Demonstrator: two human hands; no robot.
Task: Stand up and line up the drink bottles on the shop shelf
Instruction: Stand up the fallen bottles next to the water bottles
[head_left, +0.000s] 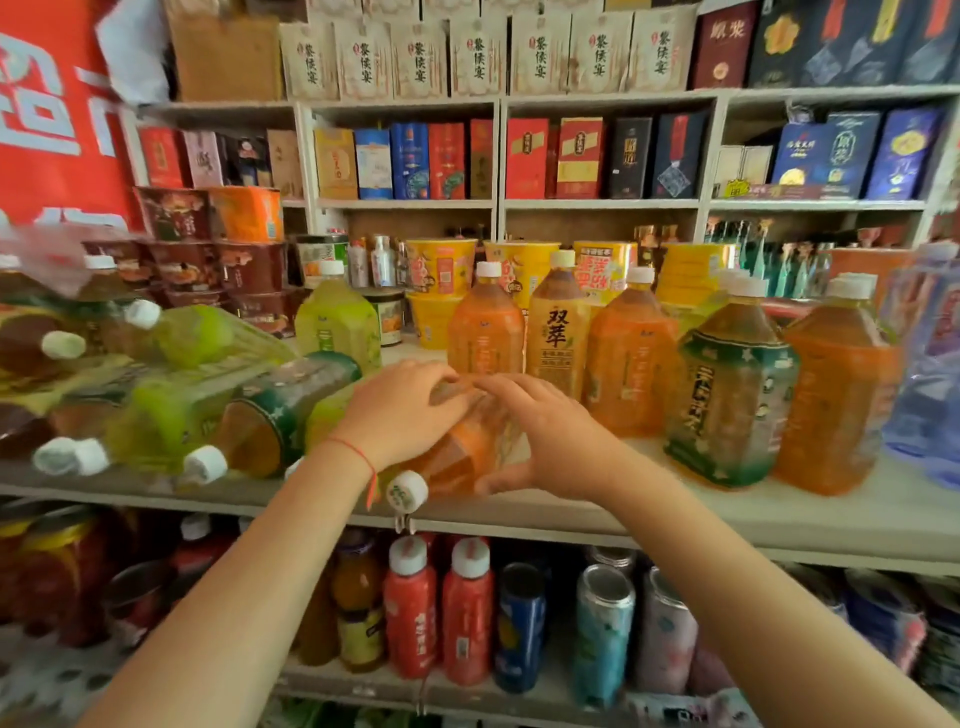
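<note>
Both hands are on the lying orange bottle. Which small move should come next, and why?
Probably tip the orange bottle upright: both the left hand and right hand already hold it, it lies with its cap toward the shelf edge.

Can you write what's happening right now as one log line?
hands: left and right grip orange bottle | bottle: lying, cap at shelf edge | step: standing it up

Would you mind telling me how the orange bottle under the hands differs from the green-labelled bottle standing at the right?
The orange bottle lies on its side, cap toward the shelf edge; the green-labelled bottle stands upright. The orange bottle is held by the left hand and right hand; the green-labelled bottle is untouched. Their labels differ: orange against dark green. Both have white caps and sit on the same shelf.
</note>
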